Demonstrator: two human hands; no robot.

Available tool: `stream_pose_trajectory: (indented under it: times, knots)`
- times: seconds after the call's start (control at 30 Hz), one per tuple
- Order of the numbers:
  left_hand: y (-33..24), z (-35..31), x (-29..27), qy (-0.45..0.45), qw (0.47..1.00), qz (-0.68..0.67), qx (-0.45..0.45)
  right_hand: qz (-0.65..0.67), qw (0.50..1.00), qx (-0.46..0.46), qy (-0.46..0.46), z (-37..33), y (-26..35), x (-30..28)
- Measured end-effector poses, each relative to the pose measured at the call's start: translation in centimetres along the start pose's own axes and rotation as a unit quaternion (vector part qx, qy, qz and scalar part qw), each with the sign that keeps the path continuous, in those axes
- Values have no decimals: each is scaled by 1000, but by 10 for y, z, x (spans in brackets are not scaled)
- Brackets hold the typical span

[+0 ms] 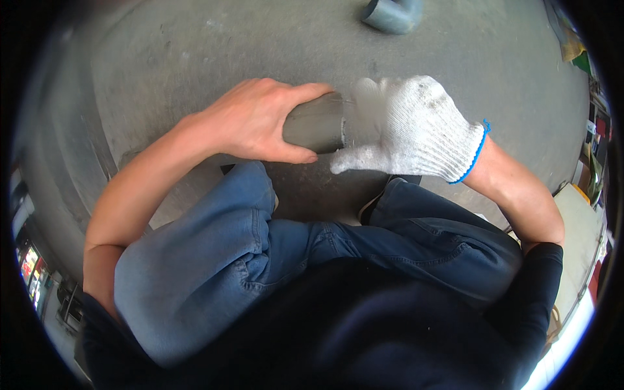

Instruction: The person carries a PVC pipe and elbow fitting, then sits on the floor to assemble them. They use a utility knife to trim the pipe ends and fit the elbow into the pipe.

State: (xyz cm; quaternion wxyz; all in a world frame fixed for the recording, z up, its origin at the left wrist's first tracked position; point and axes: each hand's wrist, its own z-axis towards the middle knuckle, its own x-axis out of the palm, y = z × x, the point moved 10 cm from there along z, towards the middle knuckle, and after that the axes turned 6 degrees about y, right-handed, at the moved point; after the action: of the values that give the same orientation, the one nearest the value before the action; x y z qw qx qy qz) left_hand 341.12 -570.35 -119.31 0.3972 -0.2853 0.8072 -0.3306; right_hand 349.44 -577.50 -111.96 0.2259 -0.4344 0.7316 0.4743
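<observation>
Held crosswise in front of my knees is a short grey pipe (315,123). My left hand (257,120) is bare and wrapped round its left part, fingers over the far side and thumb along the near side. My right hand (416,127), in a white knitted glove with a blue cuff edge, closes round the right end. Its thumb lies along the near side, and the fingers are partly smeared by motion. A ragged pale edge shows on the pipe between the hands. Both palms hide the pipe's ends.
A grey pipe elbow (393,16) lies on the concrete floor (195,58) beyond my hands. My bent knees in blue jeans (214,253) are close below the pipe. A pale flat panel (575,221) stands at the right, with assorted items along the right rim.
</observation>
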Motion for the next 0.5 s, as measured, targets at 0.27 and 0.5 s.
stream_pose_trajectory:
  times: [0.27, 0.5]
  knots:
    - [2, 7, 4, -22, 999, 14, 28, -45, 997, -44, -40, 2, 4, 15]
    - [6, 7, 4, -44, 999, -14, 25, -46, 993, -83, -67, -2, 2, 22]
